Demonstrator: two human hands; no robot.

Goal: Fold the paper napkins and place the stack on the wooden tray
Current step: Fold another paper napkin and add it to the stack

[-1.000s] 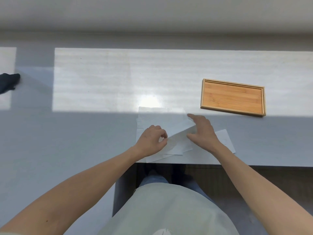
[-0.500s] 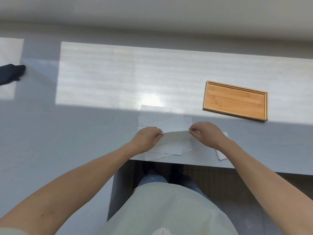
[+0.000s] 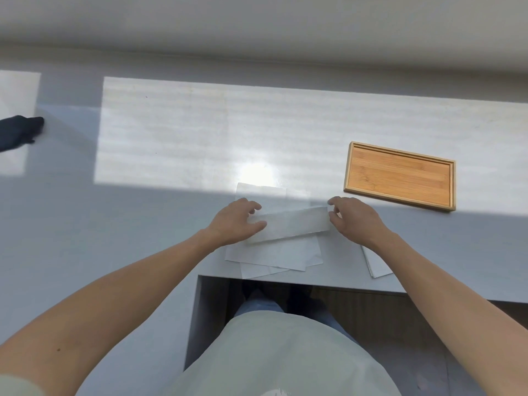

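At the near edge of the pale surface (image 3: 171, 132), a folded napkin (image 3: 297, 222) lies as a long strip atop a loose pile of unfolded napkins (image 3: 274, 252). The left hand (image 3: 233, 221) pinches its left end in a closed grip, thumb over the paper; the right hand (image 3: 354, 217) pinches the right end likewise. More napkins (image 3: 377, 265) show under the right wrist. The wooden tray (image 3: 400, 175) sits bare, just beyond the right hand. A dark object (image 3: 17, 131) lies far left.
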